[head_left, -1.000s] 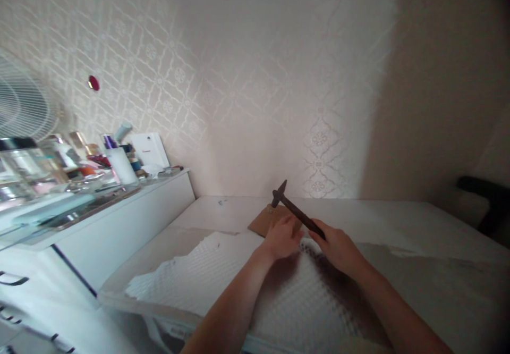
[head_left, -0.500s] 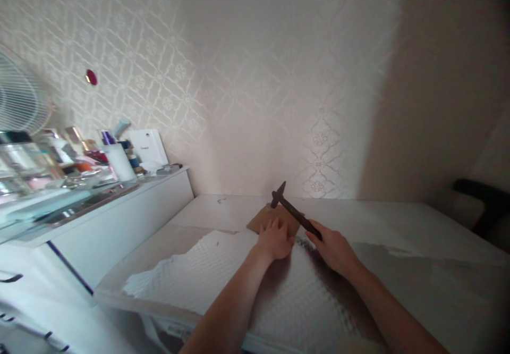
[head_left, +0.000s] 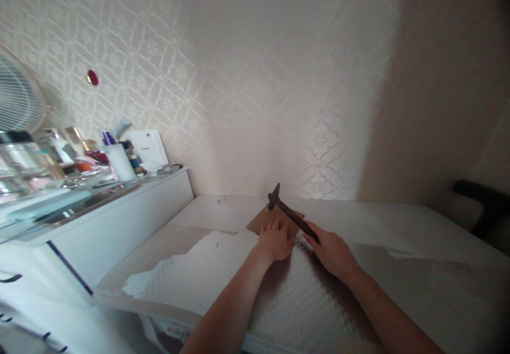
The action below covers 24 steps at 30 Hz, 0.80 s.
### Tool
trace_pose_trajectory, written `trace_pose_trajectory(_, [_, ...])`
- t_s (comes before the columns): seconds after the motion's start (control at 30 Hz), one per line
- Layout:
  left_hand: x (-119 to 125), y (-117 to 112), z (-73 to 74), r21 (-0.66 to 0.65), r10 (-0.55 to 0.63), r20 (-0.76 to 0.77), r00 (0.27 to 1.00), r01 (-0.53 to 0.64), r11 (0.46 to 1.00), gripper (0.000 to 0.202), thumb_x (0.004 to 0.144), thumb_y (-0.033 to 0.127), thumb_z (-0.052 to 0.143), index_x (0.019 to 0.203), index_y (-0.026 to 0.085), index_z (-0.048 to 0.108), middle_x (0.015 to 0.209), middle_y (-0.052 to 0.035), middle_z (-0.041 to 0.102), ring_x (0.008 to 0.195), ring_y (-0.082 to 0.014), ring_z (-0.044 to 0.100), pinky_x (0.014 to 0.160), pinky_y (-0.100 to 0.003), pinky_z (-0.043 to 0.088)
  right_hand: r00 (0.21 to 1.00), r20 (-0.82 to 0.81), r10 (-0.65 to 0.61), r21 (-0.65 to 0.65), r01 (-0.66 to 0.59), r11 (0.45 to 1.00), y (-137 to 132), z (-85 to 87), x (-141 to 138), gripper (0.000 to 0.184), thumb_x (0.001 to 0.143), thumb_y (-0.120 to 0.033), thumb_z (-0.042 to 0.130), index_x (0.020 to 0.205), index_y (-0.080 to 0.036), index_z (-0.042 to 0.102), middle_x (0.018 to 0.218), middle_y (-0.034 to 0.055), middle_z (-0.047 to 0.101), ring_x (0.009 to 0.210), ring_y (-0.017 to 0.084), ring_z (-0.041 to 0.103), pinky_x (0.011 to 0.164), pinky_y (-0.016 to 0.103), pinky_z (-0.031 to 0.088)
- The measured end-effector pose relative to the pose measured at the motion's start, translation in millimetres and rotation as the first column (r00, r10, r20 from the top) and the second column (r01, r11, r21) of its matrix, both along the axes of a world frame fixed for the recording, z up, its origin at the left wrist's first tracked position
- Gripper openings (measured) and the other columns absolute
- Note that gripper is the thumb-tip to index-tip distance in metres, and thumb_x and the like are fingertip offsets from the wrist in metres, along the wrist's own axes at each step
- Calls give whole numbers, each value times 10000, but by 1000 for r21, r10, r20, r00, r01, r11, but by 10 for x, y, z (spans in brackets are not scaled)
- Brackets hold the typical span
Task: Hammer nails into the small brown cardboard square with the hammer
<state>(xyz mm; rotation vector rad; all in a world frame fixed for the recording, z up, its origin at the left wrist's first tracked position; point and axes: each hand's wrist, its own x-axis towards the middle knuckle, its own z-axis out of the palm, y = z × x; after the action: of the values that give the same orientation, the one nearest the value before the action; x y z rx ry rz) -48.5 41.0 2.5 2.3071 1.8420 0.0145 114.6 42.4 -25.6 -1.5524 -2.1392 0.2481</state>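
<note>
Forearms reach forward from the bottom edge over a white, dimpled padding sheet (head_left: 191, 279) that covers the near part of the white tabletop (head_left: 398, 221). The left hand (head_left: 274, 242) lies flat, palm down, grasping nothing. Its fingertips press on the near edge of a small, flat piece of brown cardboard (head_left: 258, 220), which lies on the tabletop just past the sheet. The right hand (head_left: 332, 253) is clenched round the end of the handle of a dark, slim hammer (head_left: 292, 217). The hammer slants up and away to the left, with its head over the far part of the cardboard. Whether the head touches the cardboard or hangs just above it is hard to tell from here.

For a clean blow, the left fingers belong on the near edge, clear of the head, with enough weight to stop the cardboard sliding. Short strokes from the wrist, with the face landing square, would suit so thin a piece.

Farther left stands a long white cabinet (head_left: 131, 210), its top crowded with bottles, a white cup (head_left: 119, 162) and a white box (head_left: 149, 149). A white fan grille (head_left: 16, 99) shows at the left edge. Cream patterned wallpaper (head_left: 239, 77) rises behind, with a small red dot (head_left: 92, 77) on it.
</note>
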Motion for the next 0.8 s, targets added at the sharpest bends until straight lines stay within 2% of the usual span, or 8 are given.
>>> trace_pose_trajectory(0.27, [-4, -7, 5, 1, -11, -34, 999, 11, 1000, 613, 897, 447, 283, 1415, 121, 242, 1487, -170, 181, 1357, -318, 159, 1067, -529, 195, 984, 169, -59, 8, 58, 998, -51, 63, -50, 434, 939, -347, 341, 1344, -218, 429, 970, 118, 681, 887, 264, 645, 721, 332, 453])
trace_pose_trajectory(0.8, [-3, -6, 4, 11, -26, -35, 999, 27, 1000, 606, 896, 439, 276, 1402, 105, 266, 1474, -175, 218, 1358, -317, 156, 1062, -531, 212, 987, 144, -75, -3, 76, 997, -58, 89, -45, 428, 940, -345, 343, 1352, -253, 414, 973, 101, 683, 881, 258, 647, 710, 325, 449])
